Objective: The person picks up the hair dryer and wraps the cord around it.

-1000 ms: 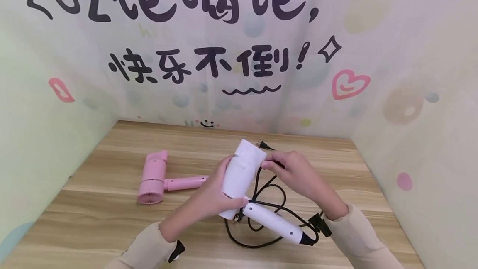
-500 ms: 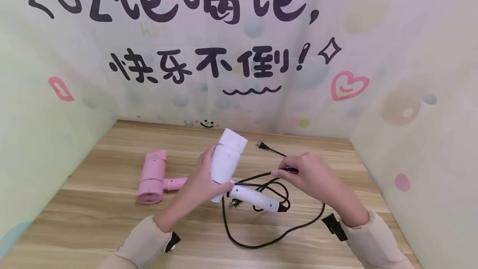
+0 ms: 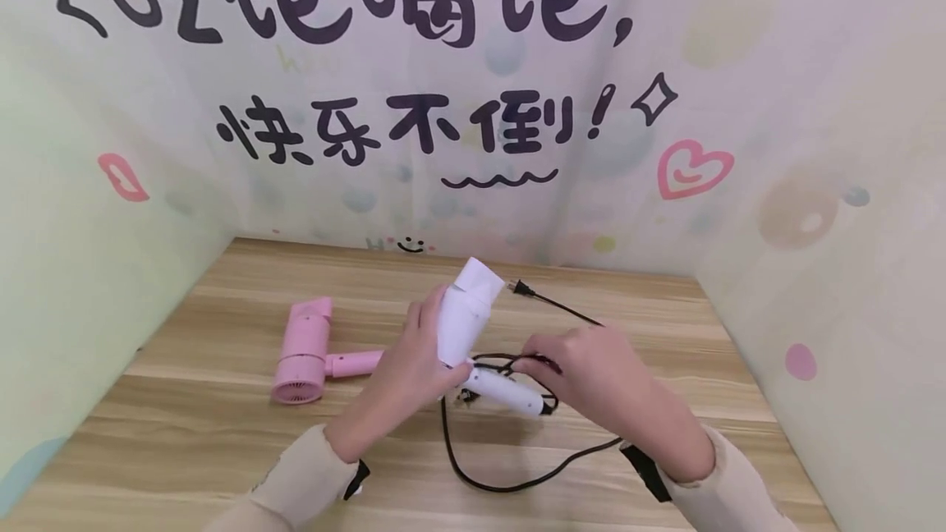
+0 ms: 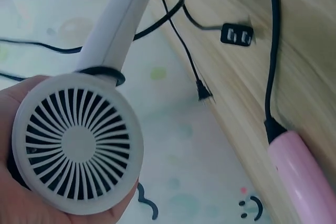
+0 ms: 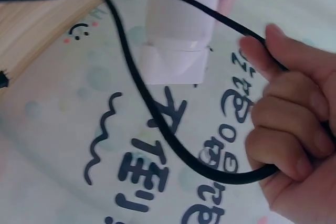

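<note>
My left hand [image 3: 410, 364] grips the barrel of a white hair dryer [image 3: 464, 320] above the table. Its nozzle points up and away, and the handle slants down to the right. In the left wrist view the dryer's round slatted grille [image 4: 79, 142] faces the camera, with a black cord [image 4: 110, 72] looped round the handle's base. To the right, my right hand [image 3: 594, 368] holds the black cord, fingers curled round it. In the right wrist view the cord [image 5: 173, 148] hangs in a loop below that hand. Part of the handle's cord end is hidden by the cord and hand.
A pink hair dryer [image 3: 305, 343] lies at the left of the wooden table [image 3: 185, 450]. One black plug [image 3: 523, 289] rests near the back edge; another [image 3: 467, 395] is beside the white handle. Patterned cloth walls [image 3: 813, 146] stand at the back and sides.
The right hand drew the cord away to the right, then came back left toward the handle. The left hand shifted the white hair dryer left, then slightly right again.
</note>
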### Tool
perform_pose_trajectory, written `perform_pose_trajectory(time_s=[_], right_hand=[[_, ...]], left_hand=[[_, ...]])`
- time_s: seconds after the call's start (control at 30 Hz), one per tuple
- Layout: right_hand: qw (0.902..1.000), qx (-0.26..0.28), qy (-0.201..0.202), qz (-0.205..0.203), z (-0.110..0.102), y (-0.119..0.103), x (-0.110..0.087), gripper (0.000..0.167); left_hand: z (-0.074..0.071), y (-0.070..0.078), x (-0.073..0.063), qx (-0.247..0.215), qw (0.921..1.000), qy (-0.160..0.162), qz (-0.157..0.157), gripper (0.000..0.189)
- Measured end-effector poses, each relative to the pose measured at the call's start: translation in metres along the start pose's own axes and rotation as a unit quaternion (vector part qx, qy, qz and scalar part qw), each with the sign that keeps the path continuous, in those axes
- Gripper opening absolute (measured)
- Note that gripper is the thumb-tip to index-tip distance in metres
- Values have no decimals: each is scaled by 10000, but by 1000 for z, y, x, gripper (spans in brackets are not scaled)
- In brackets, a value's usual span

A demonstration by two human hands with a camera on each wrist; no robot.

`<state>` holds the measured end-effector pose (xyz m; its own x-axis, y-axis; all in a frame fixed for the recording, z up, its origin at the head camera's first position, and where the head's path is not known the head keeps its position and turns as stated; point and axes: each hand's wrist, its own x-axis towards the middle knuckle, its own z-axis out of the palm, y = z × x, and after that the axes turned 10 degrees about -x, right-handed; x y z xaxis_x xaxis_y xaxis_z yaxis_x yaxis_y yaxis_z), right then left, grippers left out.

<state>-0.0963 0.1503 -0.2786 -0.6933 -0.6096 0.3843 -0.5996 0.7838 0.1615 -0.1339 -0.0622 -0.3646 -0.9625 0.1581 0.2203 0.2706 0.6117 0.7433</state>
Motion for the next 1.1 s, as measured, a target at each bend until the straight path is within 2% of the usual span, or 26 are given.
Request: perform_pose_trajectory(time_s=[0.13, 0.23, 0.33, 0.4, 0.47, 0.57, 0.67, 0.77, 1.03, 1.1], right_hand=[[9964, -495, -686, 41, -9, -7, -8, 21], [9923, -869, -864, 172, -11, -9, -13, 28], [9899, -896, -1064, 255, -11, -11, -17, 26], [9886, -557, -1371, 272, -13, -12, -19, 21], [9833, -88, -1810, 192, -15, -13, -21, 16], [9614, 860, -2609, 178, -17, -13, -24, 10], [9363, 1446, -3186, 293, -17, -11, -25, 7], [9234, 1687, -3404, 541, -15, -9, -28, 5], [9082, 2096, -3480, 1003, 1, -4, -41, 15], [9052, 2246, -3464, 1013, 6, -3, -43, 17]], left_hand=[[-6, -1, 3, 153, 9992, 370, 24, 103], [-11, 1, 2, 264, 9984, 482, 121, 103], [-14, 3, 1, 388, 9975, 543, 218, 103], [-14, 5, 1, 432, 9971, 571, 264, 103], [-13, 6, 0, 444, 9968, 593, 302, 103], [-13, 7, -1, 445, 9962, 658, 349, 102], [-13, 7, -1, 444, 9949, 800, 420, 103], [-15, 7, 0, 448, 9934, 939, 488, 104], [-19, 10, -3, 517, 9912, 1055, 608, 103], [-20, 10, -3, 504, 9907, 1104, 614, 102]])
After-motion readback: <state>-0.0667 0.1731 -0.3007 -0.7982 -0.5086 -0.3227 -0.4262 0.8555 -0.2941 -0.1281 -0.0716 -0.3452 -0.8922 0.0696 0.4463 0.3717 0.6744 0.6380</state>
